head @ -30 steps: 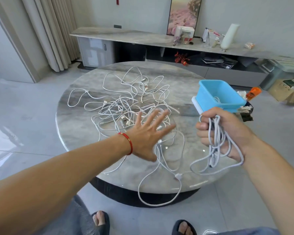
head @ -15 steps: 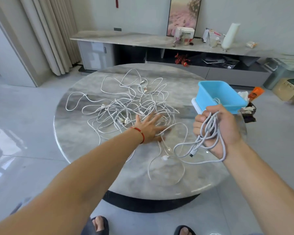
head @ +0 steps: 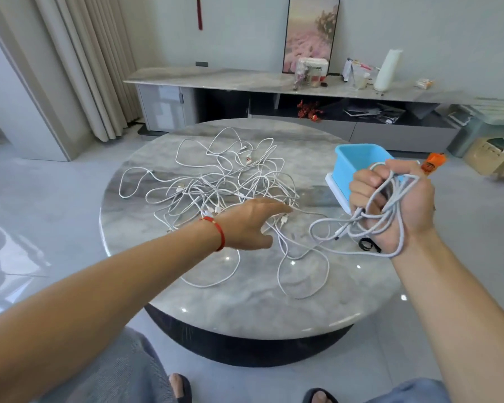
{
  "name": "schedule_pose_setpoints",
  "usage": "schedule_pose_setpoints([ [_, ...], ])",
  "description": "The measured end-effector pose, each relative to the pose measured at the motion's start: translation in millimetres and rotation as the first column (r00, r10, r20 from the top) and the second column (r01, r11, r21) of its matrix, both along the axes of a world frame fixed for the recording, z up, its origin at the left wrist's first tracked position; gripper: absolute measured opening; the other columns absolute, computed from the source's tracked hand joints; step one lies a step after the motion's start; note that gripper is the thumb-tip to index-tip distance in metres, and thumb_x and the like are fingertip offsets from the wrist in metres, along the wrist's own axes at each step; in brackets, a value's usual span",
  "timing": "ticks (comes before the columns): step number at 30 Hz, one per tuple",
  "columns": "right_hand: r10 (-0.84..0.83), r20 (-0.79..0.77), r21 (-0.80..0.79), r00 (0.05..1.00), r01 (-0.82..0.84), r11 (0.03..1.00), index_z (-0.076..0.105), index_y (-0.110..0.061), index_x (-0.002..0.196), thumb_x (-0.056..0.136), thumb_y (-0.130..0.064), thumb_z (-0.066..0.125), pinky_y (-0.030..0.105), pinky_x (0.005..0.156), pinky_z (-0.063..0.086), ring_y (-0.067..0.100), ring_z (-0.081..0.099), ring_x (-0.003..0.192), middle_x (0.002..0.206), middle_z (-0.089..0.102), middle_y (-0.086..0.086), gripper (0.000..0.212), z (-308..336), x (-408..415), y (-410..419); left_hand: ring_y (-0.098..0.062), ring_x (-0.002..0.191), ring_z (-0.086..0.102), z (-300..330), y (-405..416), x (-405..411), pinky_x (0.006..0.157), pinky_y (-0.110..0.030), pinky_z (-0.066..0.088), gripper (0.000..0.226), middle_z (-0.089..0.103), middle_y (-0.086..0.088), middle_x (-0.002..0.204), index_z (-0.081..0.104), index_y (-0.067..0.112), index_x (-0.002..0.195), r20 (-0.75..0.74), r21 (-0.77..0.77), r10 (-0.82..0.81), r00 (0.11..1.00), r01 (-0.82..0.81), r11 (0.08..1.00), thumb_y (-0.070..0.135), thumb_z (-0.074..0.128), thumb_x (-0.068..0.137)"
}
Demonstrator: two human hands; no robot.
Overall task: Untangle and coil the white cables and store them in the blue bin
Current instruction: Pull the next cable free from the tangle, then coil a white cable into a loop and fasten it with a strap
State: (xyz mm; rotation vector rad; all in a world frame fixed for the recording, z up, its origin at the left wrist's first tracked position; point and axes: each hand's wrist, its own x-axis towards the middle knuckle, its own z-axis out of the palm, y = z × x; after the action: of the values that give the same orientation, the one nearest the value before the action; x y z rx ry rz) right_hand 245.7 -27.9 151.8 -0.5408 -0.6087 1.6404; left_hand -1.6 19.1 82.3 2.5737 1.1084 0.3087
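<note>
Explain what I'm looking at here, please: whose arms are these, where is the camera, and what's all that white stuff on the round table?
There is no machine here: a person is working with two bare hands, and the one picture comes from a wide-angle camera worn on the head, looking forward and down. That is why both arms reach in from the bottom.

The round marble table carries a tangled pile of white cables. At its right side stands a blue bin, where the cables are meant to go once coiled.

The right hand grips a loose bundle of white cable, with loops hanging below the wrist. The left hand, with a red bracelet at the wrist, reaches out over the near edge of the tangle; whether its fingers hold a strand is hidden from view.
</note>
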Motion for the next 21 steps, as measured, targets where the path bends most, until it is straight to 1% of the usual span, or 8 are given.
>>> schedule_pose_setpoints([
  [4, -0.009, -0.115, 0.003, 0.993, 0.009, 1.000, 0.039, -0.019, 0.060, 0.078, -0.022, 0.051, 0.018, 0.040, 0.026, 0.009, 0.024, 0.047, 0.067, 0.035, -0.003, 0.022, -1.8, -7.2, -9.0, -0.005, 0.114, 0.055, 14.4, -44.3, 17.9, 0.097, -0.014, 0.037, 0.063, 0.061, 0.004, 0.137, 0.048, 0.023, 0.145, 0.189, -0.088, -0.017, 0.982, 0.034, 0.996, 0.029, 0.073, 0.088],
  [6, -0.005, -0.157, -0.028, 0.988, 0.000, 1.000, 0.044, -0.017, 0.058, 0.077, -0.021, 0.052, 0.017, 0.041, 0.029, 0.009, 0.030, 0.047, 0.068, 0.037, -0.003, 0.022, -1.2, -17.0, -13.9, 0.003, 0.084, 0.059, 18.2, -54.2, 24.2, 0.079, -0.017, 0.042, 0.037, 0.073, 0.008, 0.105, 0.061, 0.022, 0.128, 0.232, -0.103, -0.014, 0.973, 0.039, 0.994, 0.027, 0.069, 0.093],
  [8, -0.041, -0.171, -0.111, 0.984, 0.022, 0.994, 0.048, -0.013, 0.061, 0.081, -0.019, 0.053, 0.016, 0.048, 0.041, 0.010, 0.042, 0.053, 0.070, 0.047, 0.002, 0.021, -0.6, -24.7, -18.5, 0.003, 0.064, 0.058, 26.7, -58.6, 18.3, 0.064, -0.015, 0.041, 0.014, 0.065, 0.012, 0.074, 0.068, 0.018, 0.105, 0.277, -0.093, -0.044, 0.960, 0.072, 0.993, 0.013, 0.059, 0.096],
  [11, -0.031, 0.054, -0.258, 0.998, 0.044, 0.965, 0.057, -0.004, 0.081, 0.094, -0.017, 0.053, 0.042, 0.077, 0.064, 0.027, 0.069, 0.077, 0.078, 0.065, 0.015, 0.019, -2.8, -25.6, -32.7, -0.004, 0.054, 0.042, 37.4, -59.4, 1.4, 0.054, -0.019, 0.036, 0.017, 0.047, 0.009, 0.064, 0.060, 0.020, 0.091, 0.464, -0.251, 0.119, 0.878, 0.002, 0.968, 0.017, 0.049, 0.103],
  [13, 0.194, 0.252, -0.369, 0.948, -0.092, 0.925, 0.063, 0.000, 0.089, 0.092, -0.017, 0.056, 0.054, 0.082, 0.062, 0.036, 0.073, 0.083, 0.092, 0.070, 0.024, 0.018, -6.9, -20.7, -46.0, -0.011, 0.052, 0.029, 46.5, -58.7, -10.4, 0.049, -0.024, 0.026, 0.022, 0.036, 0.006, 0.061, 0.052, 0.016, 0.087, 0.628, -0.541, 0.373, 0.683, 0.039, 0.840, 0.021, 0.044, 0.106],
  [17, 0.724, 0.478, -0.523, 0.497, -0.502, 0.689, 0.064, -0.001, 0.114, 0.097, -0.016, 0.062, 0.061, 0.094, 0.054, 0.043, 0.071, 0.093, 0.111, 0.067, 0.031, 0.023, -23.3, -23.0, -69.5, -0.016, 0.060, 0.013, 57.2, -58.1, -28.4, 0.045, -0.024, 0.025, 0.022, 0.025, 0.001, 0.066, 0.049, 0.016, 0.082, 0.628, -0.770, 0.640, 0.443, 0.235, 0.594, 0.022, 0.049, 0.104],
  [19, 0.808, 0.541, -0.531, 0.236, -0.649, 0.545, 0.057, -0.005, 0.124, 0.099, -0.016, 0.064, 0.061, 0.101, 0.049, 0.051, 0.064, 0.116, 0.125, 0.063, 0.033, 0.028, -31.9, -34.9, -77.0, -0.016, 0.060, 0.015, 56.5, -58.9, -31.7, 0.045, -0.023, 0.028, 0.030, 0.026, 0.001, 0.068, 0.047, 0.017, 0.081, 0.645, -0.762, 0.644, 0.411, 0.276, 0.587, 0.032, 0.044, 0.107],
  [21, 0.801, 0.596, -0.559, 0.059, -0.686, 0.466, 0.054, -0.004, 0.131, 0.097, -0.017, 0.067, 0.048, 0.097, 0.053, 0.048, 0.059, 0.127, 0.133, 0.064, 0.028, 0.039, -37.2, -48.8, -81.3, -0.014, 0.058, 0.020, 53.8, -61.9, -30.4, 0.046, -0.022, 0.029, 0.033, 0.030, 0.001, 0.068, 0.046, 0.017, 0.080, 0.654, -0.754, 0.634, 0.414, 0.278, 0.596, 0.035, 0.041, 0.108],
])
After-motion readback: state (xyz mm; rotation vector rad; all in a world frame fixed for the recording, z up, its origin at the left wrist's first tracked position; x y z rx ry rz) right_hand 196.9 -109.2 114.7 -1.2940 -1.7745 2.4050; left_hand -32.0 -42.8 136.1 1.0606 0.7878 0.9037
